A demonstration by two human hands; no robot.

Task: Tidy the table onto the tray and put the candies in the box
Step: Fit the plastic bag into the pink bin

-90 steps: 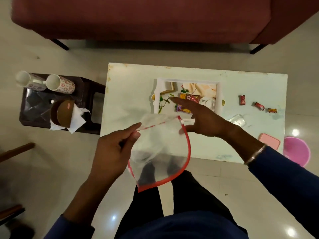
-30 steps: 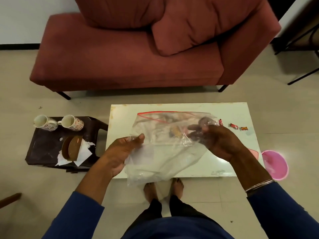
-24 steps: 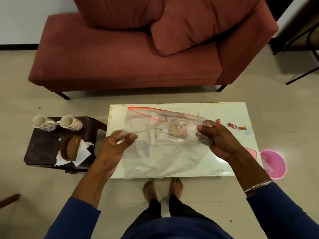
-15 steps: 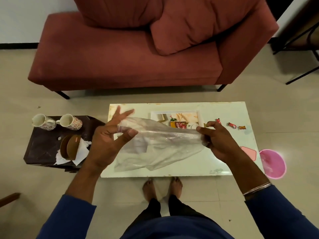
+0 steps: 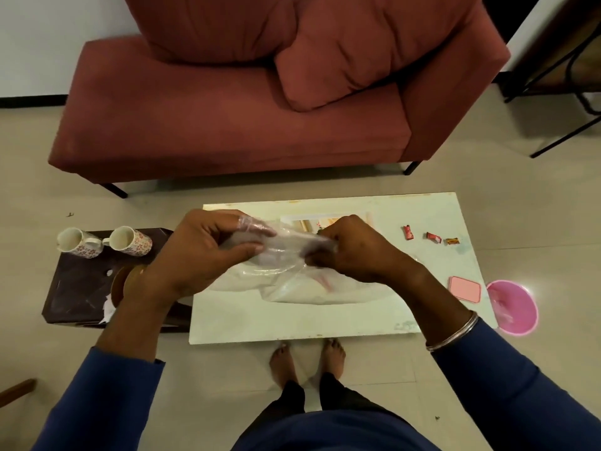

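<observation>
Our left hand (image 5: 208,252) and right hand (image 5: 353,252) are both clenched on a clear plastic bag (image 5: 292,271), bunching it between them above the table (image 5: 292,320). The left fingers pinch one end, with the film wrapped over a fingertip, and the right fist grips the other end; the rest of the bag hangs loose below our hands. The tray (image 5: 312,219) lies on the table behind our hands, mostly hidden by them. Three candies (image 5: 431,237) lie in a row on the table's right part, apart from the tray. A pink lid (image 5: 465,288) sits near the table's right edge, and a pink bowl (image 5: 514,307) stands on the floor just beside it. Left of the table, a dark side table (image 5: 81,281) holds two mugs (image 5: 104,242).
</observation>
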